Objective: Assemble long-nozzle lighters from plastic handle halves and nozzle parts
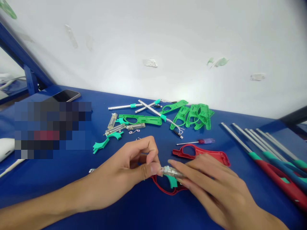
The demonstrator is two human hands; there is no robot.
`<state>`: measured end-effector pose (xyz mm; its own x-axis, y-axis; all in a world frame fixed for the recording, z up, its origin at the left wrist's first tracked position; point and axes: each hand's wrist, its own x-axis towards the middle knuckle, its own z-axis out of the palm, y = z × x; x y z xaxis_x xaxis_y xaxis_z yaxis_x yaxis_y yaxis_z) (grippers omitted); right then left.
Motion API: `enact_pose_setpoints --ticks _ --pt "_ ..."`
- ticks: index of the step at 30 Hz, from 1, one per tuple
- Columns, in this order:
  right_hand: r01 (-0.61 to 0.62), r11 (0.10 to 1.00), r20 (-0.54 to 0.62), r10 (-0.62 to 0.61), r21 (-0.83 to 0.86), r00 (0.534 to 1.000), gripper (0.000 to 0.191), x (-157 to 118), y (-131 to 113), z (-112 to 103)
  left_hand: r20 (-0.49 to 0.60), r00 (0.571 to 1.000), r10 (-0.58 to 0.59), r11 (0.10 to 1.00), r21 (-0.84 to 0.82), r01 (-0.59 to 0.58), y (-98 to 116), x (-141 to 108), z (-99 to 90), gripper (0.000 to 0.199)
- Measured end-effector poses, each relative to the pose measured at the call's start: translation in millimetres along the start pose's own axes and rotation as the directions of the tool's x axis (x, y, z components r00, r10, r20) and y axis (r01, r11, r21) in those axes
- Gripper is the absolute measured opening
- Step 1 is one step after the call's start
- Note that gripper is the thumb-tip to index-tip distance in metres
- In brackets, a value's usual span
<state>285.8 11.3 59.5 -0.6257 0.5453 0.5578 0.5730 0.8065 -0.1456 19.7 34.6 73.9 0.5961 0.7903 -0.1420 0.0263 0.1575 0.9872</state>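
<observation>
My right hand (pixel 216 185) grips a clear lighter fuel tank (pixel 174 172) between thumb and fingers. At the tank's valve end, my left hand (pixel 141 166) is closed in a pinch of thumb and forefinger. Whether a tiny part sits in that pinch is hidden. Beneath both hands lies a red lighter handle half (pixel 165 190) with a teal trigger (pixel 173 182) in it. Another red handle half (pixel 211 153) rests just beyond my right hand, partly covered by its fingers.
A purple-handled screwdriver (pixel 203 141) lies behind the red half. Farther back are several green handle halves (pixel 144 119), clear tanks (pixel 112 121), teal triggers (pixel 101 145) and metal lighter tubes (pixel 153 109). Lighters (pixel 271 172) line the right; a phone (pixel 67 95) lies left.
</observation>
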Motion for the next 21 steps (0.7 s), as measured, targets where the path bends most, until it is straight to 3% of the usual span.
enact_pose_setpoints --ticks 5,10,21 --pt "0.003 1.0 -0.031 -0.002 0.028 1.0 0.027 7 -7 4 0.005 1.0 0.011 0.999 -0.045 -0.011 -2 0 1.3 0.043" --pt "0.024 0.996 0.013 -0.025 0.086 1.0 0.024 9 -11 11 0.039 0.999 -0.007 0.999 -0.045 0.009 -1 -2 3.0 0.04" --pt "0.176 0.957 0.093 -0.159 -0.229 0.983 0.036 3 -20 3 0.03 0.999 -0.031 0.999 -0.033 0.032 10 -9 12.7 0.034"
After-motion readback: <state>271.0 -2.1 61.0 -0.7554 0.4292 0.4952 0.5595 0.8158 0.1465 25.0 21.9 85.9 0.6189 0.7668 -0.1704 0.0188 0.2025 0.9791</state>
